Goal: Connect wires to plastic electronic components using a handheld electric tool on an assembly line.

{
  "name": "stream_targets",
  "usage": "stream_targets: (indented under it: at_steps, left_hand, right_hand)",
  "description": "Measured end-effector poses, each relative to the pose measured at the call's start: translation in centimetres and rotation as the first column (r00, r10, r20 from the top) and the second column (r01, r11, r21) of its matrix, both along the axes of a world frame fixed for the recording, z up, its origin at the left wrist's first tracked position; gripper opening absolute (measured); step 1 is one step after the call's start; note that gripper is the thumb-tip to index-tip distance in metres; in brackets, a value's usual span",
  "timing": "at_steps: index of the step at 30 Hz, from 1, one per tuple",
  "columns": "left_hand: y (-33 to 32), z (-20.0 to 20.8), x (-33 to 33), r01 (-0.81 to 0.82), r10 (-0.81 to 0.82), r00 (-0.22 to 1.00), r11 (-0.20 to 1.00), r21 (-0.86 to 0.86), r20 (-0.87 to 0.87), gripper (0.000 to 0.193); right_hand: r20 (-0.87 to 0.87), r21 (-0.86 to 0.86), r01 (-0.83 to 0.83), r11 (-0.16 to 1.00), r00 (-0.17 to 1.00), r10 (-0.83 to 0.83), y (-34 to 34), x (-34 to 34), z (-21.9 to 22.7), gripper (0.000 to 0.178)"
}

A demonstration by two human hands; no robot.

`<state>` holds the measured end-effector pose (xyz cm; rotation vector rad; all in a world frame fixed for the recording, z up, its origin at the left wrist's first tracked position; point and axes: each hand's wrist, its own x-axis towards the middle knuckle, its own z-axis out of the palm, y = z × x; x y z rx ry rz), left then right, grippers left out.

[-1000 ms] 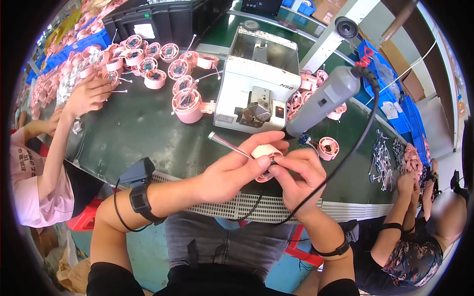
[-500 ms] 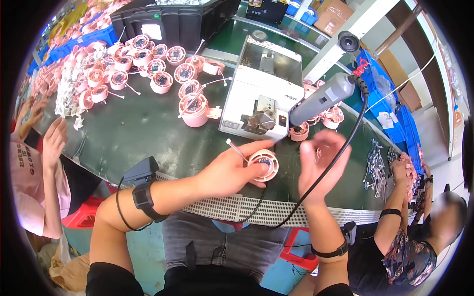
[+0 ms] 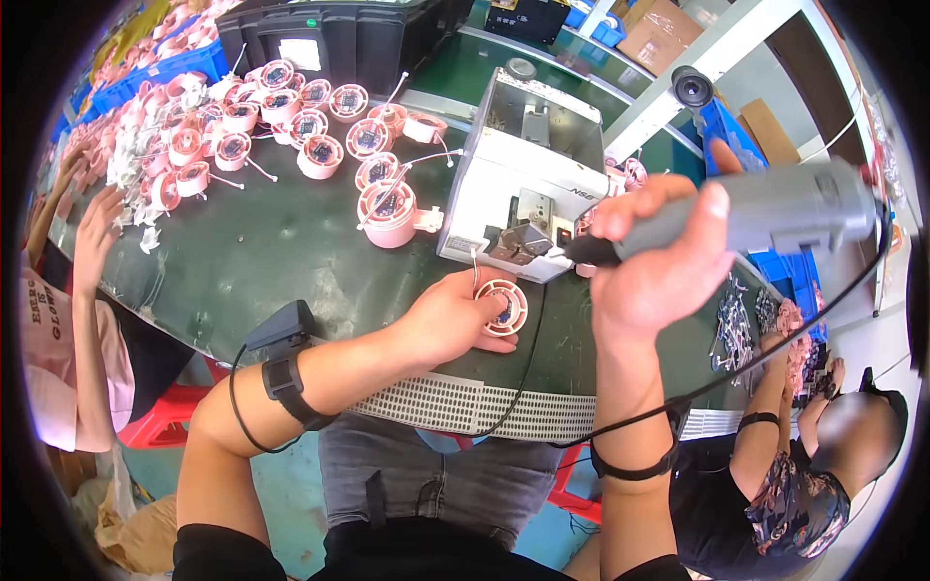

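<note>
My right hand (image 3: 654, 266) is wrapped round a grey electric screwdriver (image 3: 785, 208), held nearly level. Its dark nose points left, at the metal outlet (image 3: 523, 242) of a white screw feeder (image 3: 528, 160); whether the bit touches the outlet I cannot tell. Below the feeder, my left hand (image 3: 450, 320) grips a round pink housing (image 3: 522, 308) at the table's near side. A small circuit board shows inside its ring, partly under my thumb, and a white wire sticks up beside it.
Several pink housings (image 3: 320, 155) with boards and wires crowd the table's far left, before a black bin (image 3: 339, 48). The screwdriver's black cord (image 3: 765, 363) runs across my right forearm. A co-worker's hand (image 3: 97, 228) is at left; another person (image 3: 804, 474) sits at right beside small parts (image 3: 731, 329).
My right hand has closed on the screwdriver, which was hanging upright beside the feeder, and tilted it toward the outlet. My left hand has shifted slightly left and up with the pink housing.
</note>
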<state>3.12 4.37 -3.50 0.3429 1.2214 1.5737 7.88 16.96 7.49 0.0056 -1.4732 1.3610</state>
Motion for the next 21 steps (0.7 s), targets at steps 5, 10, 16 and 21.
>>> stream_targets:
  at_steps: [5, 10, 16, 21]
  left_hand:
    - [0.0, -0.3, -0.1, -0.006, 0.006, 1.0, 1.0, 0.018, 0.012, 0.033]
    - [0.0, 0.1, 0.0, -0.005, 0.005, 1.0, 1.0, 0.013, 0.018, 0.032]
    - [0.1, 0.4, 0.1, -0.007, 0.007, 1.0, 1.0, -0.011, 0.014, 0.031]
    - [0.2, -0.4, 0.0, -0.022, 0.022, 0.999, 1.0, 0.019, 0.025, 0.031]
  right_hand:
    - [-0.011, 0.004, -0.105, 0.994, 0.994, 0.105, -1.0, -2.8, -0.8, 0.029]
    - [0.038, 0.009, -0.058, 0.998, 0.998, 0.058, -1.0, -3.3, -1.3, 0.027]
    - [0.059, 0.035, -0.075, 0.997, 0.996, 0.073, -0.9, -3.1, -1.4, 0.025]
    - [0.117, -0.029, -0.208, 0.978, 0.971, 0.21, -1.6, -0.9, -2.4, 0.029]
